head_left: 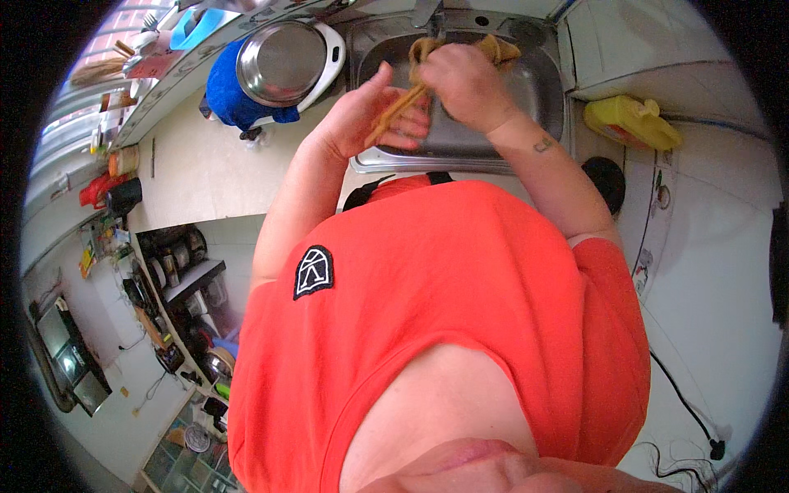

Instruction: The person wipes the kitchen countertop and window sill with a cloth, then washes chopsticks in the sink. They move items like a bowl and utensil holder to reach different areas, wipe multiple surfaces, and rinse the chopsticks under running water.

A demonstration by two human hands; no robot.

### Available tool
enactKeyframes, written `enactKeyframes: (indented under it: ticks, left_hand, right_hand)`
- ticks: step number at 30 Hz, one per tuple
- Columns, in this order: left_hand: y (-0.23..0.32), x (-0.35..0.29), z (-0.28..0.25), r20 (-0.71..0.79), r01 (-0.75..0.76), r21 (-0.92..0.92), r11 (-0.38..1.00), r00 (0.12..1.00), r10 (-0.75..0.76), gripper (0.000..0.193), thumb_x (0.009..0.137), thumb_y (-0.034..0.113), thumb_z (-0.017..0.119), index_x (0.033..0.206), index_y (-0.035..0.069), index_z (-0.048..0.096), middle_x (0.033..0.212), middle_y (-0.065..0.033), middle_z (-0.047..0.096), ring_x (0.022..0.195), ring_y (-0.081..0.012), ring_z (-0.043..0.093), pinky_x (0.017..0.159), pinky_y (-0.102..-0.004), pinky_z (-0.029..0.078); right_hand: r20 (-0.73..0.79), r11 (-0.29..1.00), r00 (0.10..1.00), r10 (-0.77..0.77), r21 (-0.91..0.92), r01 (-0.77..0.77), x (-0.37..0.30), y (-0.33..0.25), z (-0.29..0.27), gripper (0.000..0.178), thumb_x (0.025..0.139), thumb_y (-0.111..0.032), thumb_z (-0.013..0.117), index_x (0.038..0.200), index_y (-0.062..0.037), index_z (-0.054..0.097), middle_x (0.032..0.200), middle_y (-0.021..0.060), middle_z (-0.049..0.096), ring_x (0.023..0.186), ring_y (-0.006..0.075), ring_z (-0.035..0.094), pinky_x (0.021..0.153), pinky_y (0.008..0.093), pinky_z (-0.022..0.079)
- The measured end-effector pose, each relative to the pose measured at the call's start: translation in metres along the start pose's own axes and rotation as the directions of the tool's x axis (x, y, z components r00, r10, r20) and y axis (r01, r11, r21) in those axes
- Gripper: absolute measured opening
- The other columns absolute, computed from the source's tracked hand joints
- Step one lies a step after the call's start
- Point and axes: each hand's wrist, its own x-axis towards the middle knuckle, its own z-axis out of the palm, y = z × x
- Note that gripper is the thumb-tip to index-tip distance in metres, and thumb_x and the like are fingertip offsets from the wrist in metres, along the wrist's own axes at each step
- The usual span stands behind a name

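Observation:
Over the metal sink point(534, 103), my right hand point(467, 82) is closed round a bunched tan-brown cloth point(498, 51). Folds of it stick out beyond the fist, and a narrow twisted strip hangs from it toward my left hand point(374, 115). That left hand is open, thumb raised and fingers stretched out, and the strip runs across in front of its palm. Whether the strip touches the palm I cannot tell. The tap point(427, 15) stands at the sink's far edge, just beyond the cloth.
Left of the sink, a round steel pan or lid point(281, 64) rests by a white board point(334, 53) and a blue cloth point(234, 86). A pale counter point(214, 164) runs leftward. A yellow plastic container point(629, 122) stands at the right. Utensils point(148, 29) crowd the windowsill.

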Motion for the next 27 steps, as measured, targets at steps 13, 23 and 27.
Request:
enactKeyframes:
  ticks: [13,23,27]
  left_hand:
    - [-0.051,0.008,0.001,-0.26,0.098,0.252,0.963,0.965,-0.03,0.026,0.104,0.028,0.043,0.116,0.007,0.054,0.065,0.0052,0.035,0.049,-0.0063,0.027,0.042,-0.0229,0.021]
    - [-0.08,0.093,-0.083,-0.383,-0.042,-0.045,0.998,0.923,0.021,0.025,0.101,0.023,0.047,0.122,0.011,0.053,0.074,0.0004,0.052,0.056,-0.0093,0.042,0.045,-0.0228,0.03]
    - [-0.079,0.126,-0.086,-0.364,-0.05,0.035,0.998,0.929,0.059,0.019,0.099,0.021,0.054,0.114,0.01,0.055,0.081,0.001,0.056,0.062,-0.0079,0.048,0.048,-0.0217,0.037]
  right_hand:
    - [0.158,0.843,0.828,0.538,-0.136,-0.521,-0.081,0.098,0.04,0.031,0.079,-0.015,0.069,0.109,-0.0072,0.063,0.107,0.0106,0.067,0.1,0.0313,0.064,0.086,0.0378,0.053]
    - [0.651,-0.504,0.318,0.689,0.746,-0.435,-0.018,0.078,0.087,0.028,0.081,-0.009,0.071,0.107,0.0004,0.064,0.102,0.0116,0.068,0.091,0.0256,0.067,0.081,0.0411,0.055]
    - [0.654,-0.607,0.32,0.686,0.756,-0.244,0.01,0.087,0.11,0.027,0.083,-0.009,0.069,0.107,0.0016,0.063,0.101,0.0127,0.068,0.09,0.0261,0.067,0.081,0.0408,0.056]
